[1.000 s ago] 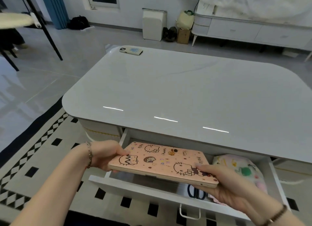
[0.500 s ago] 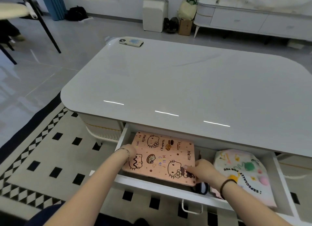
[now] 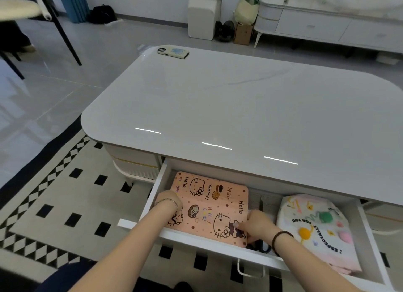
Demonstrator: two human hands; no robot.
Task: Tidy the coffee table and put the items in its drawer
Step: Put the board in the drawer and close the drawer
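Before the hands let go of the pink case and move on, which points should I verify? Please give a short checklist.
1. Pink tablet case inside the open drawer: ok.
2. Case lying flat: cannot tell; scissors lie by its near right corner.
3. Right hand released: not ok, it pinches the case's corner.
4. Left hand released: cannot tell, its fingers are hidden.
5. Case apart from the patterned pouch: ok.
6. Coffee table top tidied: not ok, a phone lies on its far left corner.
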